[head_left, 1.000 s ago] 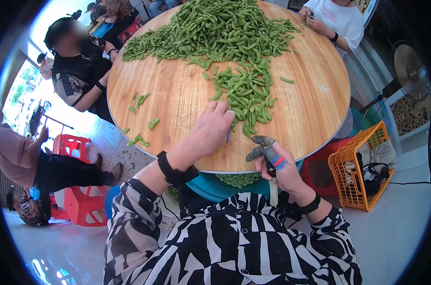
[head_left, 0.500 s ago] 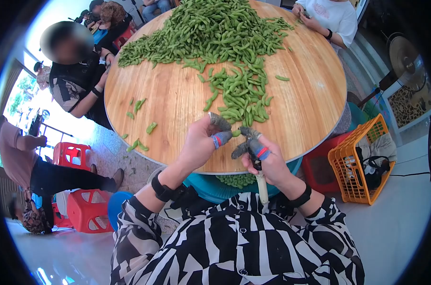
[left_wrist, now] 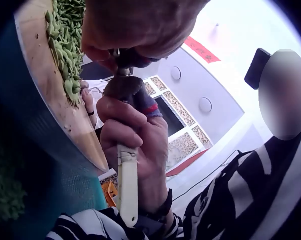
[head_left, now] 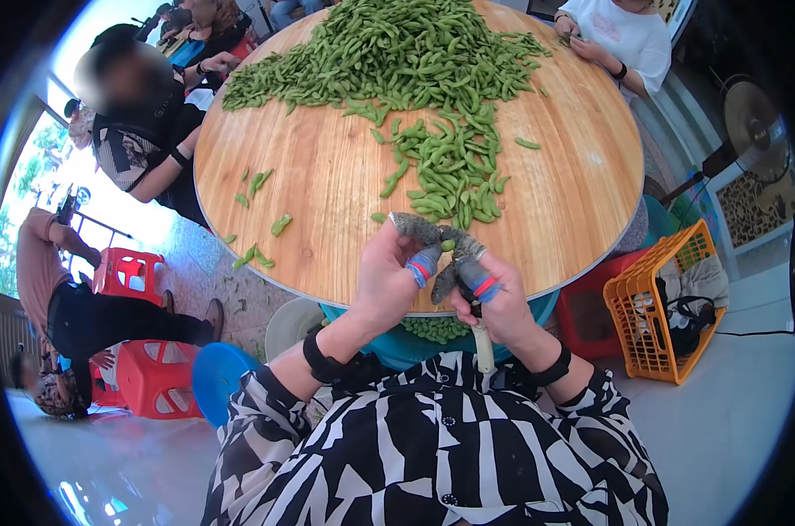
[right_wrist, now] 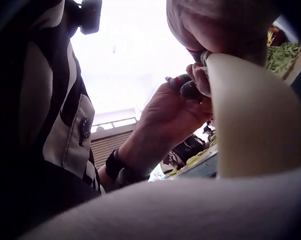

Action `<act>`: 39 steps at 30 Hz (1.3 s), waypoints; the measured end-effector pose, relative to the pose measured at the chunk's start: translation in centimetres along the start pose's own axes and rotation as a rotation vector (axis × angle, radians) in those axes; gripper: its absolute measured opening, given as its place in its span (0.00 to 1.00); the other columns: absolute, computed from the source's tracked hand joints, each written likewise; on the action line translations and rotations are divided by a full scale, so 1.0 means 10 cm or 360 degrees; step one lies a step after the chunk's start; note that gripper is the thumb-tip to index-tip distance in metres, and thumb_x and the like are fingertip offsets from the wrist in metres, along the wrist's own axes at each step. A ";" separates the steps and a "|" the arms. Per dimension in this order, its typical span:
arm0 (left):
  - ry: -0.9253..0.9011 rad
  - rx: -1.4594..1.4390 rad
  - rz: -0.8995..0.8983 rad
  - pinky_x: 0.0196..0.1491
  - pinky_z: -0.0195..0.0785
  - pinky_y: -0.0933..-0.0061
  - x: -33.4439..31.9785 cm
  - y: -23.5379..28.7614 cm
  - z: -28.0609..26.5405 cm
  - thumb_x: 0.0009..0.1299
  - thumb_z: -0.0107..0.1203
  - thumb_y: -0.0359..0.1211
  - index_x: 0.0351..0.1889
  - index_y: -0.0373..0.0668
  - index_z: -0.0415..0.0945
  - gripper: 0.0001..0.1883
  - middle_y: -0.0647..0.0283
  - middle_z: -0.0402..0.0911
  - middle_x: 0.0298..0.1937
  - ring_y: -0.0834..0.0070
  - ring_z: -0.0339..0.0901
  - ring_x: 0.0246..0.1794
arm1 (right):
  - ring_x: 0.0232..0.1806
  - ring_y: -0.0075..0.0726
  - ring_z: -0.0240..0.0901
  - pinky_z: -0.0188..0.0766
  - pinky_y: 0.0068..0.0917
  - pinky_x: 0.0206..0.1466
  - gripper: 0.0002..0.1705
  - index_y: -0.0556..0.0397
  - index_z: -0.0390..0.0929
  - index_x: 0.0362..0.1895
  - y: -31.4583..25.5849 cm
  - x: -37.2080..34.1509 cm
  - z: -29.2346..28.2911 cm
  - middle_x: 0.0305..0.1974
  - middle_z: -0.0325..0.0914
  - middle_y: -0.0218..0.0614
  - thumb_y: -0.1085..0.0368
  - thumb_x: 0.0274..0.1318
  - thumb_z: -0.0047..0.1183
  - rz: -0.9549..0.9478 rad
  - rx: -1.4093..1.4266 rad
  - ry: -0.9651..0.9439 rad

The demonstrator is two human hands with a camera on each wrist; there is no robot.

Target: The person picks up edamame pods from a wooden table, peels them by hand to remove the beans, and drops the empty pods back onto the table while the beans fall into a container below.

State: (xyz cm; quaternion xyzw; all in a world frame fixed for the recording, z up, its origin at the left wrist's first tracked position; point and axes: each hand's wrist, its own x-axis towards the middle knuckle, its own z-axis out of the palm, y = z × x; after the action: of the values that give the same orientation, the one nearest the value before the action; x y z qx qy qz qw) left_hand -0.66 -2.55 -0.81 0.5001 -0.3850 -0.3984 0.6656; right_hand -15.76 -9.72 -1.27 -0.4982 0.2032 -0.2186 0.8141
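Just past the near edge of the round wooden table (head_left: pixel 327 202), both hands meet at a green edamame pod (head_left: pixel 448 245). My left hand (head_left: pixel 390 272) pinches the pod between thumb and forefinger, both in grey finger covers. The right hand (head_left: pixel 500 302), with similar covers, curls round a tool with a cream handle (left_wrist: pixel 128 185); its working end is hidden among the fingers. In the right wrist view the handle fills much of the right side, with the left hand (right_wrist: pixel 165 115) behind it. Loose pods (head_left: pixel 454 171) lie just beyond the fingertips.
A large heap of pods (head_left: pixel 388 57) covers the table's far side, and a few stray pods (head_left: pixel 255 256) lie at left. Below the near edge stands a teal basin (head_left: pixel 375 337) by shelled beans (head_left: pixel 437 330). An orange crate (head_left: pixel 621 302) is at right; people sit around.
The left hand has drawn back from the loose pods to the right hand, bringing a pod between the fingertips. The right hand stays near the table edge with the cream-handled tool.
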 end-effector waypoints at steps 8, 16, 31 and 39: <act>0.0121 -0.0041 0.0110 0.39 0.69 0.78 -0.03 0.01 0.06 0.63 0.53 0.21 0.45 0.36 0.69 0.12 0.62 0.79 0.40 0.78 0.76 0.37 | 0.19 0.17 0.64 0.60 0.16 0.20 0.21 0.54 0.68 0.60 -0.10 -0.05 0.02 0.22 0.72 0.29 0.71 0.63 0.42 -0.0195 -0.0469 0.0120; -0.0094 -0.0510 -0.0452 0.25 0.62 0.83 -0.05 0.01 0.03 0.62 0.52 0.21 0.45 0.38 0.69 0.13 0.63 0.78 0.35 0.81 0.73 0.29 | 0.33 0.36 0.78 0.73 0.31 0.35 0.22 0.61 0.70 0.56 -0.06 -0.13 -0.09 0.34 0.78 0.45 0.73 0.55 0.53 -0.1148 -0.1763 -0.0078; -0.0475 0.0260 0.0033 0.46 0.71 0.76 -0.19 -0.07 -0.07 0.59 0.60 0.20 0.52 0.37 0.73 0.22 0.67 0.76 0.43 0.79 0.74 0.45 | 0.16 0.18 0.61 0.52 0.15 0.14 0.09 0.59 0.72 0.44 -0.22 -0.18 -0.14 0.24 0.69 0.31 0.71 0.60 0.48 0.0354 0.0347 0.0061; -0.0333 -0.0231 -0.0234 0.40 0.67 0.80 -0.21 0.04 -0.07 0.61 0.59 0.22 0.46 0.40 0.76 0.14 0.69 0.75 0.42 0.84 0.71 0.38 | 0.15 0.15 0.58 0.52 0.15 0.15 0.10 0.58 0.71 0.45 -0.14 -0.22 -0.21 0.21 0.67 0.27 0.66 0.63 0.47 0.0519 -0.0132 -0.0164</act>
State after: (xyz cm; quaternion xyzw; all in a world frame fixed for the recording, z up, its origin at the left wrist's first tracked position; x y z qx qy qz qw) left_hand -0.74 -0.26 -0.81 0.4333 -0.3847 -0.5229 0.6252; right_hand -18.95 -10.61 -0.60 -0.5022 0.2481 -0.0492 0.8269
